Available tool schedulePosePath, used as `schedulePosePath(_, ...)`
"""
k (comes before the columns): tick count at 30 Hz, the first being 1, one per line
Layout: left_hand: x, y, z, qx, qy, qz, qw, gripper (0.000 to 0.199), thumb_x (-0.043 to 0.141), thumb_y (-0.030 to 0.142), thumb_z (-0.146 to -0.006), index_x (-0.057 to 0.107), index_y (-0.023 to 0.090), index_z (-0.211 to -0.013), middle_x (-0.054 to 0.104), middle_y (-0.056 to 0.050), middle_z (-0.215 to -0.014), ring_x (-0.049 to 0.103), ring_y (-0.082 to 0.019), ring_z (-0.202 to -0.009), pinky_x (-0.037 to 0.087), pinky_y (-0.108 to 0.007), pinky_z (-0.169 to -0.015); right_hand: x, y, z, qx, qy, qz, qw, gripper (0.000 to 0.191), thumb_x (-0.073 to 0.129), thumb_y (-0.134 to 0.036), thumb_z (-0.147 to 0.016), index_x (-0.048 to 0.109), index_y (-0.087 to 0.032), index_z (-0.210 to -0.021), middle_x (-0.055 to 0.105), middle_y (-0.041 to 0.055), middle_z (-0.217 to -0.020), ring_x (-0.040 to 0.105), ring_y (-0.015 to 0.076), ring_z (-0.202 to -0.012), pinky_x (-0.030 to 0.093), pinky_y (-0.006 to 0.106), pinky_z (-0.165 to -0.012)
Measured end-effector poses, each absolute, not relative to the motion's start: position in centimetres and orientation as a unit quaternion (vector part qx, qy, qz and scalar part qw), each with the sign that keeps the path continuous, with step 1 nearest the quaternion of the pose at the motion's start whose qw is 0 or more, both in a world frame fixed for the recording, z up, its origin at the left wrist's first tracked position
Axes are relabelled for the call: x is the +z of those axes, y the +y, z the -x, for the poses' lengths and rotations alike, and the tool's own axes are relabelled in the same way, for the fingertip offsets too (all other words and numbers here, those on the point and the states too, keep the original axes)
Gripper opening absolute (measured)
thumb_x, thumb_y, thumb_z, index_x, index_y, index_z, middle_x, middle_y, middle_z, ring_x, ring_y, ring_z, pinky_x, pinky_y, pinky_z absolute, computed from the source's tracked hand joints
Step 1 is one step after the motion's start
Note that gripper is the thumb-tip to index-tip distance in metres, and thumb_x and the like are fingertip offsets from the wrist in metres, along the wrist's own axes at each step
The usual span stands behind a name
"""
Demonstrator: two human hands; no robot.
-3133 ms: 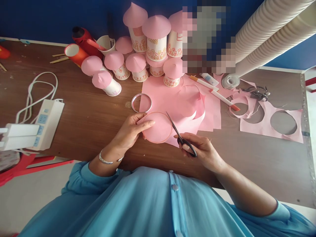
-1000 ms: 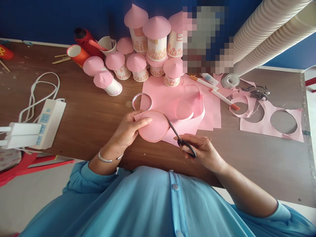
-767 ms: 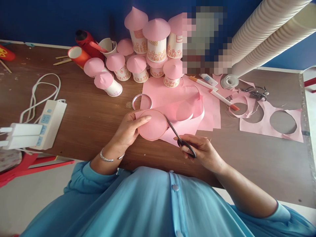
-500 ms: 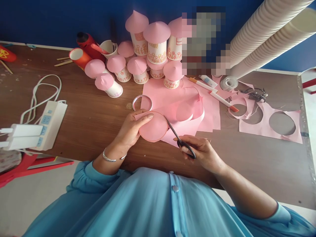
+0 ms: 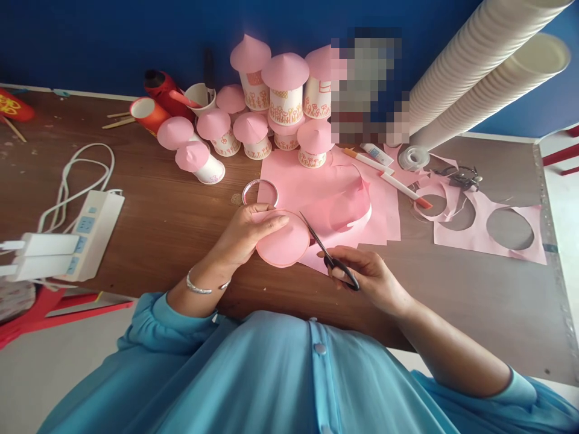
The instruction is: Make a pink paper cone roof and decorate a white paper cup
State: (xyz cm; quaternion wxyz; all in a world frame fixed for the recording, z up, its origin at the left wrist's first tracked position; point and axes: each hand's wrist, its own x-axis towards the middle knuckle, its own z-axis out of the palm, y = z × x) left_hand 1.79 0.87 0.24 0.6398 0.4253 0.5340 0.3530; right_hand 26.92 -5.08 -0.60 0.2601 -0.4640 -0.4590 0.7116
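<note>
A round pink paper disc [image 5: 284,241] with an orange outline is pinched between the thumb and fingers of my left hand [image 5: 246,236]. My right hand [image 5: 364,274] grips the black handles of the scissors [image 5: 332,262], whose blades point up and left to the disc's right edge. Behind the disc lies pink paper [image 5: 294,175], with a curled strip [image 5: 355,202] of it rising to the right. A tape-like ring [image 5: 245,194] stands just above my left hand.
Several cups with pink cone tops [image 5: 286,75] stand at the back. Tall stacked white cups [image 5: 479,51] lean at the right, near markers [image 5: 407,190], clear tape [image 5: 414,158] and cut pink scraps [image 5: 482,211]. A power strip [image 5: 93,235] lies at the left.
The disc has turned slightly and its left corner of extra paper no longer shows. My left thumb reaches further over it. The curled paper has shifted, and the camera view has tilted a little.
</note>
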Motion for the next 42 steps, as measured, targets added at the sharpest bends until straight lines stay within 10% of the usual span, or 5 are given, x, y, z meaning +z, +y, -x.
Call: schedulePosePath(42,1.6,1.4,-1.7,0.354,0.480,-0.474,0.648,0.028,0.085,0.043,-0.076,0.077,0.016,-0.079,0.068,0.000,-0.075,0.057,-0.013,-0.070,0.045,-0.023,-0.065,0.0,-5.1,-26.7,0.710,-0.470,0.443,0.281,0.042,0.072,-0.053,-0.090,0.070,-0.015,-0.107,0.055,0.0000,-0.074,0.048,0.0101,-0.061,0.037,0.024,-0.051)
